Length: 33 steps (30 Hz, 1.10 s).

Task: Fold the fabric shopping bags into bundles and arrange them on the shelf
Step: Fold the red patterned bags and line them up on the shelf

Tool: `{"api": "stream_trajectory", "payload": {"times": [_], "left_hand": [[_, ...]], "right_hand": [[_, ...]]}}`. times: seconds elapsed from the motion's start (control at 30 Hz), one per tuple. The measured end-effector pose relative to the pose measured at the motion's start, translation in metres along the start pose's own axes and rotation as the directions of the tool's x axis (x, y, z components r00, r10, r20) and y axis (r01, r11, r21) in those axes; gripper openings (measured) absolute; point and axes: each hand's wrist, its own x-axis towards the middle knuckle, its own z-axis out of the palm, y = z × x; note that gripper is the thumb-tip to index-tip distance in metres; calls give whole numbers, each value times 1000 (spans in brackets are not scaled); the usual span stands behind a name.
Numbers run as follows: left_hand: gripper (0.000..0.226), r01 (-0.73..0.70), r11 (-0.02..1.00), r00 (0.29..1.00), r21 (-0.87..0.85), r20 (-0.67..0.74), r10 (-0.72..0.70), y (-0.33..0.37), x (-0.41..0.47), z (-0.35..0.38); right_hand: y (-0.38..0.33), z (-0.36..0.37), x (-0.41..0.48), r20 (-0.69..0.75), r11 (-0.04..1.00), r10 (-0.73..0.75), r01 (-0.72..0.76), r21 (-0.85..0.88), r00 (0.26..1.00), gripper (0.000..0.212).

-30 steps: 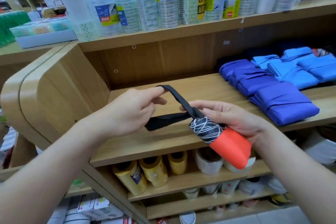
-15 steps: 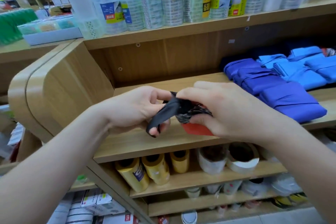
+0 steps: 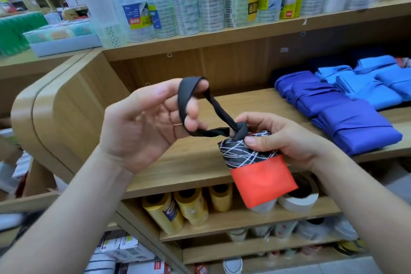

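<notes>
- A wooden shelf (image 3: 251, 102) is seen across the middle.
- Folded blue bundles (image 3: 355, 127) are laid on the shelf, at its right.
- The left hand (image 3: 142, 124) is held before the shelf, its grip hooked through the black strap (image 3: 219, 109).
- The right hand (image 3: 287, 138) is held before the shelf, its grip clenched round the rolled bag (image 3: 255, 167).
- The bag, black-patterned and red, is held before the shelf's front edge.
- The strap is knotted at the bag's top.
</notes>
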Motion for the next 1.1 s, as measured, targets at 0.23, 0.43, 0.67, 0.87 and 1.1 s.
{"api": "stream_trajectory", "payload": {"times": [0.23, 0.43, 0.67, 0.87, 1.1], "left_hand": [[79, 118, 966, 993, -229, 58, -107, -8, 12, 6], [92, 89, 877, 990, -471, 141, -25, -19, 21, 15], [42, 44, 865, 911, -499, -335, -239, -43, 16, 33], [49, 151, 976, 844, 158, -534, -44, -41, 3, 20], [47, -231, 35, 967, 972, 225, 120, -14, -6, 16]], "right_hand": [[-21, 16, -18, -32, 628, -148, 68, -775, 989, 89], [-29, 34, -11, -31, 231, -287, 37, -972, 957, 72], [-22, 23, -8, -126, 391, -452, 69, -918, 883, 25], [-21, 15, -11, -129, 630, -322, 110, -769, 938, 23], [-23, 0, -10, -25, 831, -165, 125, -542, 986, 22]]}}
